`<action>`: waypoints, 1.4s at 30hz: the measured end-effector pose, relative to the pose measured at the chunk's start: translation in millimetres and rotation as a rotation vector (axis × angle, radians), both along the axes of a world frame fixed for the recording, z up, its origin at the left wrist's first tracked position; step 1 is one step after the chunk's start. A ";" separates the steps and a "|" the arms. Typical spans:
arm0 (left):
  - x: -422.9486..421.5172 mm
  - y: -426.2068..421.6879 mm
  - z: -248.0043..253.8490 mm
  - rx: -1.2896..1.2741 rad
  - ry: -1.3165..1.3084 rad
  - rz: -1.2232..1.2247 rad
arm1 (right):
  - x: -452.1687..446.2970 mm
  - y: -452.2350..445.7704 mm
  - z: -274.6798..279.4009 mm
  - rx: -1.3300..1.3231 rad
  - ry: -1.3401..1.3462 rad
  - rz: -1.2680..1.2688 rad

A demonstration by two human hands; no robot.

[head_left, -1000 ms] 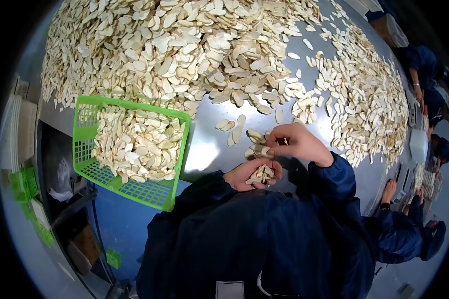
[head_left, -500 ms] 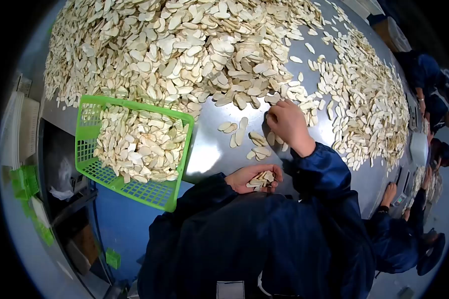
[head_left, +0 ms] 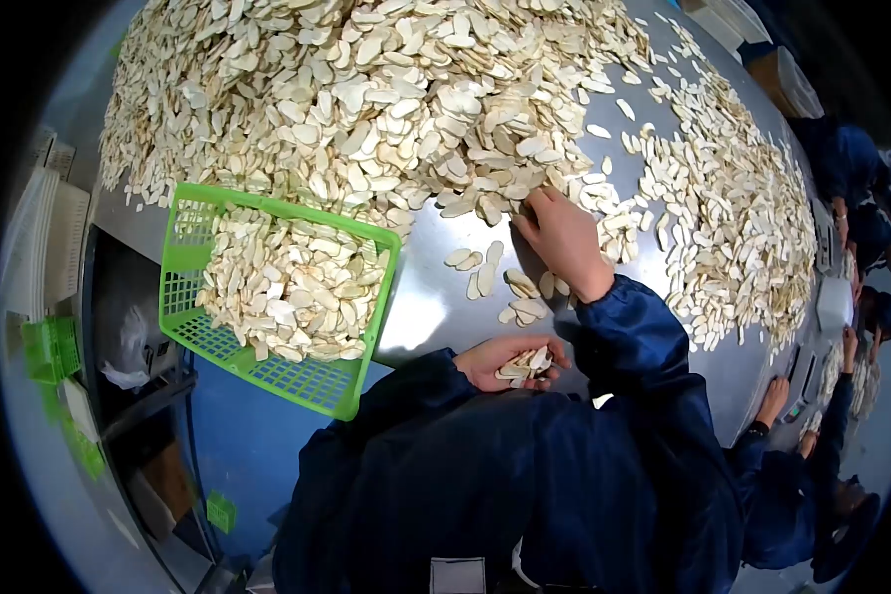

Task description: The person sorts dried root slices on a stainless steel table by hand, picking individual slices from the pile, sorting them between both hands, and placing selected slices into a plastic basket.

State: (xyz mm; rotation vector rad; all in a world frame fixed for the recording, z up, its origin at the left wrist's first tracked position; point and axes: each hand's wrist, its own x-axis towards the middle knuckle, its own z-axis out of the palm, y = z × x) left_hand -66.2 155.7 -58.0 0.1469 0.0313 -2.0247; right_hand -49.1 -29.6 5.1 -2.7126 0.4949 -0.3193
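My left hand [head_left: 490, 356] is cupped, palm up, close to my body, with several pale dried slices [head_left: 525, 367] in it. At the near edge of the big heap of slices [head_left: 386, 109], my right hand [head_left: 570, 243] reaches down with its fingers bent together. Whether a slice is between those fingertips is hidden. A few loose slices [head_left: 485, 269] lie on the metal table [head_left: 416, 297] to the left of my right hand, and more lie just below it. Left of my hands, a green plastic basket [head_left: 394, 259] is tilted and holds many similar slices.
A second spread of slices [head_left: 733, 218] covers the right side of the table. Beyond it, co-workers in dark blue clothing [head_left: 782, 495] work along the right. Dark shelving [head_left: 119, 297] with a clear plastic bag stands at the left, near stacked white trays [head_left: 45, 238].
My right hand has shifted slightly left and up against the heap's edge. The left hand still cradles its slices. The whole view has shifted slightly.
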 end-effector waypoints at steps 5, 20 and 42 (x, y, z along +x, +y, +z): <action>-1.7 -1.0 2.0 -0.004 -0.007 0.000 | -17.4 -28.2 21.0 0.138 0.280 0.075; 0.4 -3.4 5.2 0.006 -0.052 -0.005 | -15.8 -2.8 -15.6 0.083 0.056 0.146; 1.0 -4.5 15.2 0.026 0.038 0.008 | -16.6 -2.9 51.2 0.480 0.267 0.379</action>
